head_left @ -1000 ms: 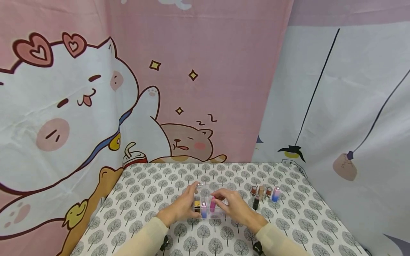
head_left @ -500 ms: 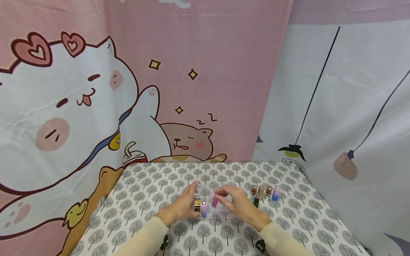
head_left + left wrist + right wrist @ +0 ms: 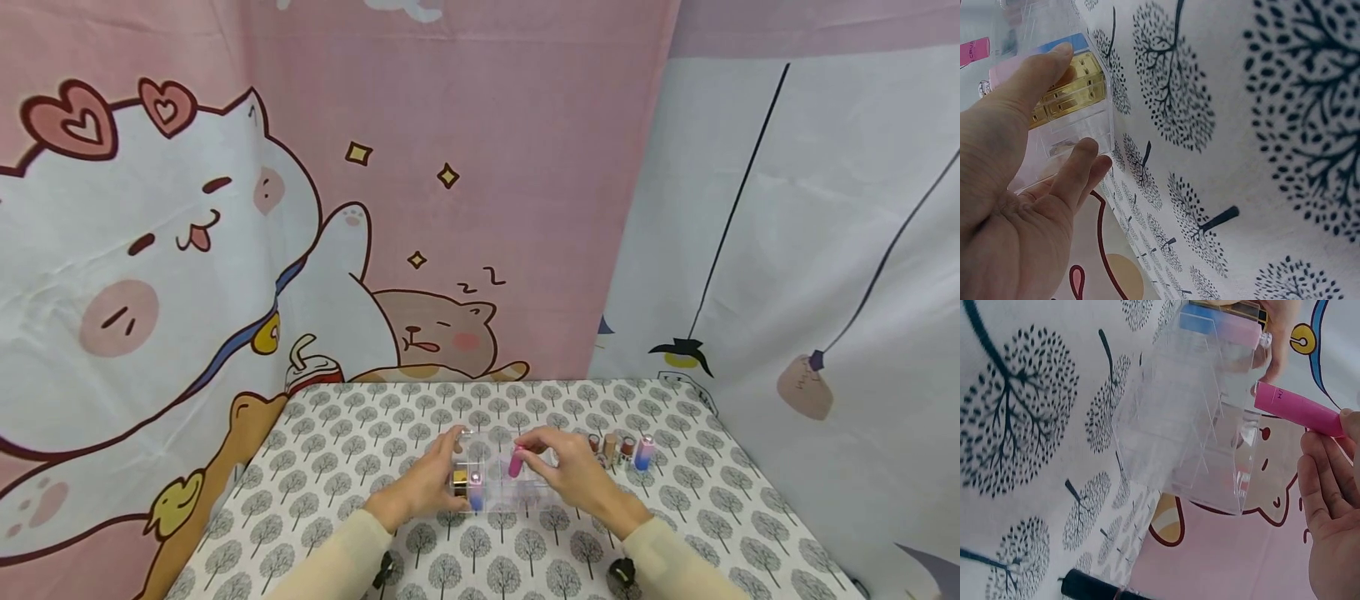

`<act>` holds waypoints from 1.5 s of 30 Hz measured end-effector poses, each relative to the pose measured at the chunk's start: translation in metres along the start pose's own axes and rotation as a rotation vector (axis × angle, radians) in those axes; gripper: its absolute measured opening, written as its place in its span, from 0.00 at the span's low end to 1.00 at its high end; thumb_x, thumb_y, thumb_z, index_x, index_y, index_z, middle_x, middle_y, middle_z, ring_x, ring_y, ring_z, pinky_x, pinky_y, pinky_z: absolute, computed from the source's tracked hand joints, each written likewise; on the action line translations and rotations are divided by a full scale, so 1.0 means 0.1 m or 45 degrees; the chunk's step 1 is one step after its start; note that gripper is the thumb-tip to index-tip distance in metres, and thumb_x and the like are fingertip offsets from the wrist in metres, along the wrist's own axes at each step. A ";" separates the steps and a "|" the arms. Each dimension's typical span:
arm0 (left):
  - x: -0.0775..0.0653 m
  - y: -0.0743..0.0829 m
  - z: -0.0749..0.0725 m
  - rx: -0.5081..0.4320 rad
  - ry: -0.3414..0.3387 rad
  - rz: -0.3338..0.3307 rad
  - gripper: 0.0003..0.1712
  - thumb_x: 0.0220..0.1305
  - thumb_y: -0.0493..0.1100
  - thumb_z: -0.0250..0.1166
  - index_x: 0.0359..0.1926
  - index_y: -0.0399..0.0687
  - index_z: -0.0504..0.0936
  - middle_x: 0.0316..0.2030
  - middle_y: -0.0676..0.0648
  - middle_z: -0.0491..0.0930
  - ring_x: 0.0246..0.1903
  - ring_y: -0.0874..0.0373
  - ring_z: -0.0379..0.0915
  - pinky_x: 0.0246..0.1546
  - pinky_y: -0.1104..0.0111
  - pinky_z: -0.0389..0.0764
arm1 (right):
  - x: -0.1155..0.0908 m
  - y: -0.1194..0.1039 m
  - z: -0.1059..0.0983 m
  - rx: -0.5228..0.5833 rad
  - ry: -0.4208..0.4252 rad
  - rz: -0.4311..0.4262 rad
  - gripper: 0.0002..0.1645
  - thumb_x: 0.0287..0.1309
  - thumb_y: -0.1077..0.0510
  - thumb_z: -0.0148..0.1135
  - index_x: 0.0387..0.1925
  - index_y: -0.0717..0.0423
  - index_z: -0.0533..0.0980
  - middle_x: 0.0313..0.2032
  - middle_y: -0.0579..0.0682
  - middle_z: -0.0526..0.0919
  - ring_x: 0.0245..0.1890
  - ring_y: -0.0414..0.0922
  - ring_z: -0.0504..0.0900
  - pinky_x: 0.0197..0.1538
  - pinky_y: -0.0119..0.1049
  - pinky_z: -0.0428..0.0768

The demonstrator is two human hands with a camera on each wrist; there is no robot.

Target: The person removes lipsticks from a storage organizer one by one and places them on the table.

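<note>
A clear divided organizer [image 3: 517, 497] stands on the tree-print cloth. My left hand [image 3: 431, 479] grips its left side, thumb near the front and fingers round the back. Inside, on the left, are a gold-and-black lipstick [image 3: 1079, 87] and a pink-and-blue lipstick [image 3: 1219, 326] with a clear knob. My right hand [image 3: 572, 471] pinches a bright pink lipstick tube [image 3: 1300, 411] by its top end between thumb and fingers. The tube hangs tilted above the organizer, its lower end clear of the compartments in the right wrist view.
Right of the organizer stand a pink-and-blue lipstick [image 3: 644, 452], a tan tube [image 3: 610, 448] and brown-red lipsticks with clear bases [image 3: 627, 450]. A dark tube [image 3: 1097, 587] is near the right hand. A cartoon-print curtain [image 3: 480, 208] hangs behind the table.
My right hand has moved right and lifted the pink lipstick tube up from inside the organizer; the tube now tilts more. My left hand has stayed on the organizer's left side.
</note>
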State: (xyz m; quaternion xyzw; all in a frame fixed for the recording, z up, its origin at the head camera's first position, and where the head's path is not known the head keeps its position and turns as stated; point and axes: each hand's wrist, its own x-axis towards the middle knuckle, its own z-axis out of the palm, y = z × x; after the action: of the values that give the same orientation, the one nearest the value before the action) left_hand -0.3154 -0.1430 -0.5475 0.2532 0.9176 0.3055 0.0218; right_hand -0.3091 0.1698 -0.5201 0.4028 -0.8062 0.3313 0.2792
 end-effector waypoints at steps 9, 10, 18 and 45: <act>-0.01 0.00 0.00 0.020 -0.015 -0.013 0.84 0.58 0.51 0.93 0.97 0.50 0.40 0.83 0.31 0.72 0.74 0.34 0.82 0.81 0.39 0.83 | -0.04 0.05 -0.15 -0.063 0.009 0.010 0.17 0.68 0.67 0.82 0.55 0.53 0.90 0.46 0.45 0.99 0.44 0.41 0.97 0.52 0.35 0.98; -0.01 0.00 0.00 0.018 -0.014 -0.013 0.85 0.57 0.51 0.93 0.97 0.50 0.39 0.83 0.30 0.71 0.75 0.34 0.81 0.81 0.38 0.83 | -0.04 0.06 -0.16 -0.070 0.013 0.015 0.16 0.69 0.67 0.82 0.55 0.54 0.90 0.47 0.45 0.99 0.43 0.41 0.97 0.52 0.36 0.98; -0.02 0.01 -0.02 0.004 -0.016 -0.021 0.86 0.58 0.53 0.93 0.97 0.54 0.37 0.89 0.29 0.62 0.84 0.33 0.72 0.87 0.37 0.75 | -0.06 0.10 -0.32 -0.120 0.055 0.016 0.15 0.67 0.68 0.82 0.52 0.55 0.91 0.45 0.45 0.98 0.43 0.42 0.97 0.49 0.37 0.98; -0.05 -0.02 -0.04 -0.048 0.024 -0.010 0.81 0.57 0.49 0.94 0.96 0.53 0.45 0.86 0.30 0.68 0.70 0.36 0.83 0.78 0.39 0.86 | -0.24 0.31 -0.84 -0.173 0.136 0.155 0.18 0.63 0.72 0.83 0.52 0.57 0.91 0.39 0.48 0.98 0.31 0.38 0.93 0.33 0.19 0.88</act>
State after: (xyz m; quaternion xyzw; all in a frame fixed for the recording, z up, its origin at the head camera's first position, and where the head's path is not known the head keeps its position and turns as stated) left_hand -0.3131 -0.1490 -0.5465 0.2461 0.9129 0.3251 0.0190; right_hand -0.3074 0.2586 -0.4944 0.3151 -0.8338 0.3133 0.3276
